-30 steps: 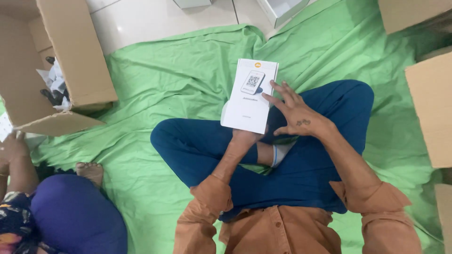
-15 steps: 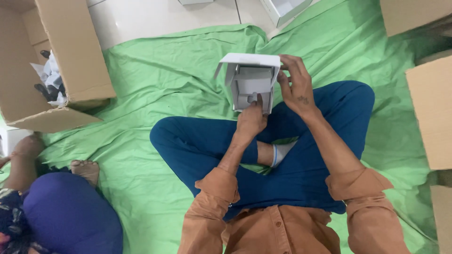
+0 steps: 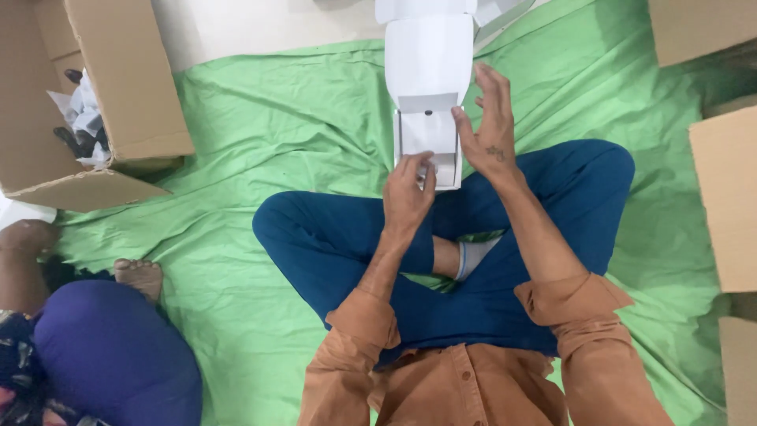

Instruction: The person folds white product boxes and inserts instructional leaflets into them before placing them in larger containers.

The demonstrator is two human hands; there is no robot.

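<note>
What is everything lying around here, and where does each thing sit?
small box: one, white, lid flap folded up and open, held above the lap between both hands
cloth sheet: one, green, wrinkled, spread over the floor
open carton: one, brown cardboard, far left, white and dark bits inside
other cartons: at least two, brown, right edge
tiled floor: pale, top, beyond the sheet
another person: one, in purple, bottom left, bare foot on the sheet
left hand: fingers at the box's lower edge
right hand: open palm against the box's right side
</note>
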